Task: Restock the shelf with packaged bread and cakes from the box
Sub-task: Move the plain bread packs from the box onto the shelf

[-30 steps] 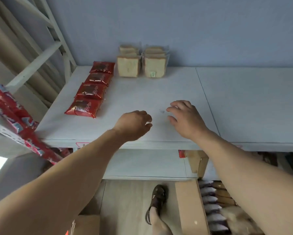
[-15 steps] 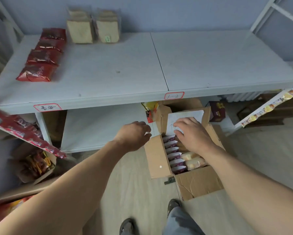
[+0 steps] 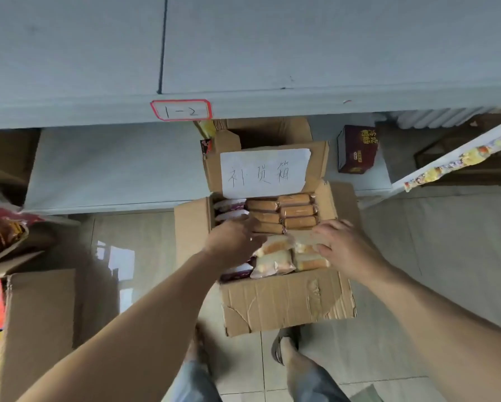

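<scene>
Over the creased cardboard box [image 3: 287, 303], both hands [image 3: 234, 242] [image 3: 345, 250] rest loose-fingered, neither grip holding any glossy bread packet [image 3: 272, 264].

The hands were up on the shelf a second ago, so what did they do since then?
Both hands came down off the shelf into the box on the floor. The left hand now reaches over the packs on the left; the right hand rests on the pale bread packs. Neither has lifted a pack yet. The box has not moved.
</scene>
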